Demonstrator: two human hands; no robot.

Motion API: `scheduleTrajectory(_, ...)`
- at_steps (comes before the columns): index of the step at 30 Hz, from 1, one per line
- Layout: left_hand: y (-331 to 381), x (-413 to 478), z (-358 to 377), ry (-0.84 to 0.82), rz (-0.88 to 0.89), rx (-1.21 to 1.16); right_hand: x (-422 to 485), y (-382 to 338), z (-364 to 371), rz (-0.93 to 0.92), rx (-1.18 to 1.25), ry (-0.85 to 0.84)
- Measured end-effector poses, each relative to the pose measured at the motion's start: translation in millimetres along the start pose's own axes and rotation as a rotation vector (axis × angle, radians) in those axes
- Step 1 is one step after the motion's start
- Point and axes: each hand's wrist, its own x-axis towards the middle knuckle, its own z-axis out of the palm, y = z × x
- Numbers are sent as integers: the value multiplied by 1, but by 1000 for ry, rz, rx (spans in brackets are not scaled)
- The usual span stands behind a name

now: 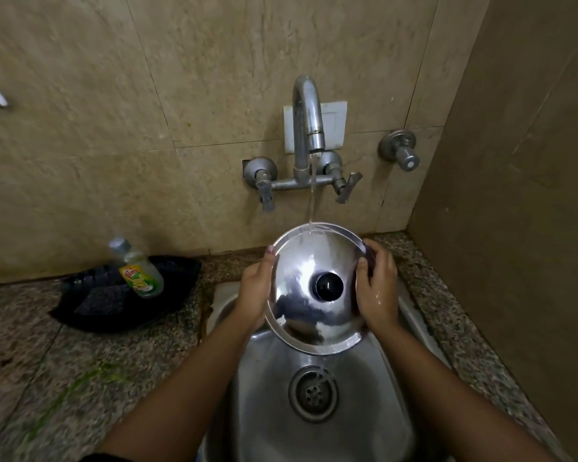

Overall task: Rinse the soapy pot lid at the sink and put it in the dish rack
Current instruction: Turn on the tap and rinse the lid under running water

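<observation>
A round steel pot lid [297, 315] with a black knob in its middle is held tilted over the steel sink [374, 411], its top face towards me. My left hand [256, 295] grips its left rim and my right hand [377, 285] grips its right rim. A thin stream of water from the wall tap [309, 118] lands on the lid's upper edge and runs down its surface. No dish rack is in view.
A black tray [91, 315] with a dark scrub pad and a green dish-soap bottle [141, 271] sits on the speckled counter at the left. A second valve [401, 149] sticks out of the tiled wall. A brown side wall [514, 228] closes the right.
</observation>
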Motion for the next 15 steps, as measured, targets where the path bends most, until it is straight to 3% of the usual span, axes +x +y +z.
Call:
scheduleTrajectory(8,11,-5,12,-112,39,125,12,3,-11,96,135,-13)
scheduleTrajectory(11,18,-4,1,-184,8,100,31,-7,-7,201,241,-141)
scheduleTrajectory(15,36,6,-4,-304,151,385,52,-38,7,-18,26,-443)
